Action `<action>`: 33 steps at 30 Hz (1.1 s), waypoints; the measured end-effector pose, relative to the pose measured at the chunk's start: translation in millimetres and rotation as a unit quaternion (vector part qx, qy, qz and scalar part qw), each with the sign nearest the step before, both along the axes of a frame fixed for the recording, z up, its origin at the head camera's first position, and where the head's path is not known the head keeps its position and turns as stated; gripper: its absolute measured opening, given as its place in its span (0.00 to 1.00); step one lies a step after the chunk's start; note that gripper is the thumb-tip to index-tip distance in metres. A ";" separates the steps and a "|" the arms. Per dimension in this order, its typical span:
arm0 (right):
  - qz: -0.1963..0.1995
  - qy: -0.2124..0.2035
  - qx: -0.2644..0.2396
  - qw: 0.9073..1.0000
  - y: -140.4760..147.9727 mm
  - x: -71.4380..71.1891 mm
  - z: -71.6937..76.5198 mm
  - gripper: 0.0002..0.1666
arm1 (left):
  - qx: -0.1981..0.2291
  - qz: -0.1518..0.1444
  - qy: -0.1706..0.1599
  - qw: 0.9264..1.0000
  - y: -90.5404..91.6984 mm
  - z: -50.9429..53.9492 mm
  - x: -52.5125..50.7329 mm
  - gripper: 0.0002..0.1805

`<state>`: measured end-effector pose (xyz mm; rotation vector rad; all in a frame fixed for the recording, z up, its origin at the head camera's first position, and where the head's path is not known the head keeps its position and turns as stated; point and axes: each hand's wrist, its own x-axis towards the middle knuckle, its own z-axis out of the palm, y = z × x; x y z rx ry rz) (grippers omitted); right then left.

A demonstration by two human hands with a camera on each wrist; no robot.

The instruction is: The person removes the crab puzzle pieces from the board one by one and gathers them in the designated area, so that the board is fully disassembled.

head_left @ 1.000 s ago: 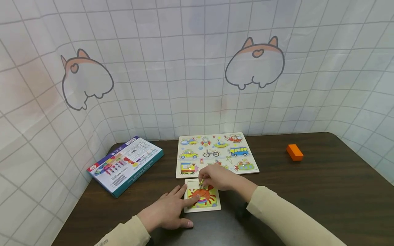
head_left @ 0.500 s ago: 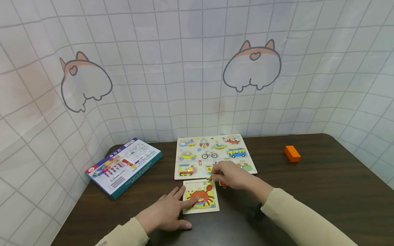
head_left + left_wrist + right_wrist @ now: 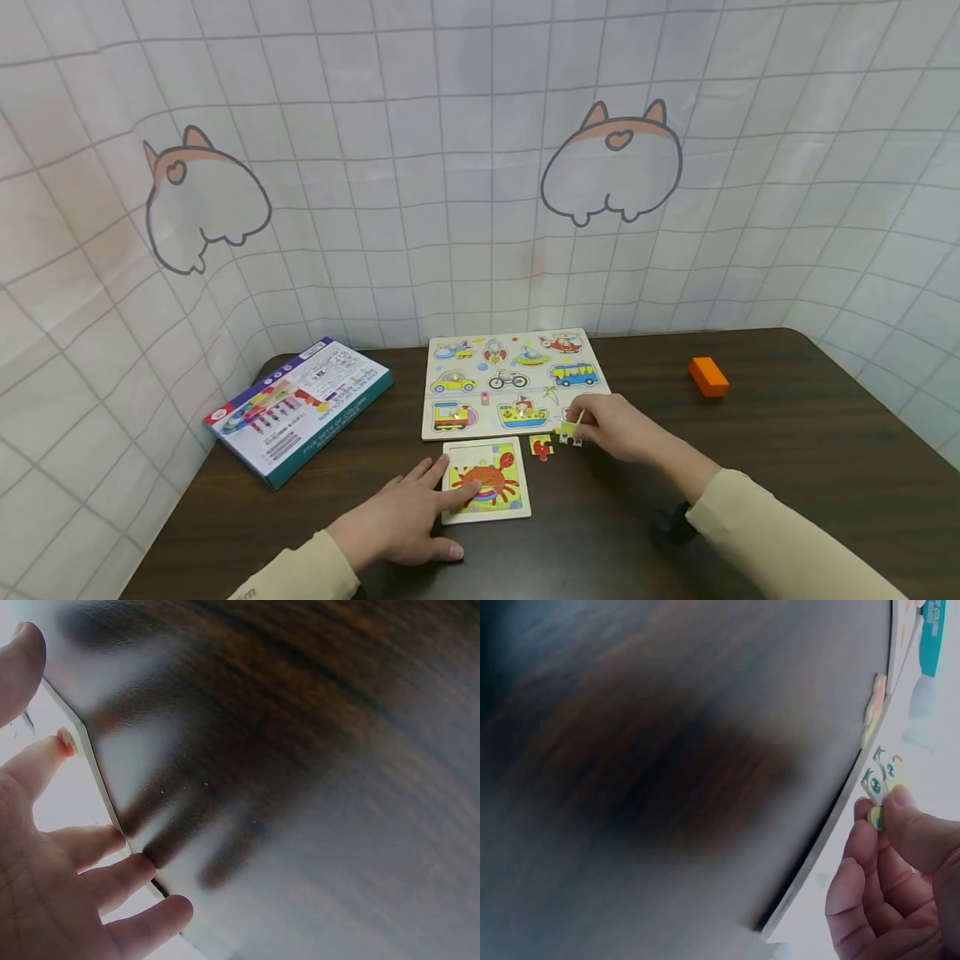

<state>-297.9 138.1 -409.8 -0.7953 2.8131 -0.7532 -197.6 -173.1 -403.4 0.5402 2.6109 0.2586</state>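
Observation:
A small framed crab puzzle lies on the dark table, its upper left part bare. My left hand rests with spread fingers on its left side, the index fingertip on the crab picture. In the left wrist view the left hand has its fingers along the frame's edge. To the right, my right hand pinches a yellow jigsaw piece with eyes printed on it, also seen between thumb and fingers in the right wrist view. A red and yellow jigsaw piece lies between the frame and that hand.
A larger vehicle puzzle board lies just behind the crab puzzle. At the left is a flat box with a teal side. An orange block sits at the back right. A white grid-patterned curtain hangs behind the table.
My right hand has lifted the yellow piece off the crab puzzle and carried it right, past the red and yellow piece. The left hand stays on the frame.

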 end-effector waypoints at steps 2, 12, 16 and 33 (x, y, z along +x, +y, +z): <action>0.002 -0.006 0.002 1.000 2.7 -0.1 -1.2 0.03 | 0.000 0.000 0.000 1.000 -0.1 0.5 0.1 0.40; 0.018 0.000 0.017 1.000 6.7 0.5 -5.0 0.05 | 0.008 0.000 -0.001 1.000 -0.2 0.0 1.9 0.40; 0.008 -0.009 0.038 0.999 7.4 1.6 -5.0 0.09 | 0.007 -0.001 0.002 1.000 -0.4 0.2 1.5 0.41; 0.013 0.000 0.106 0.994 1.3 2.5 -4.5 0.10 | 0.007 -0.006 0.005 1.000 -2.4 -3.7 -0.3 0.41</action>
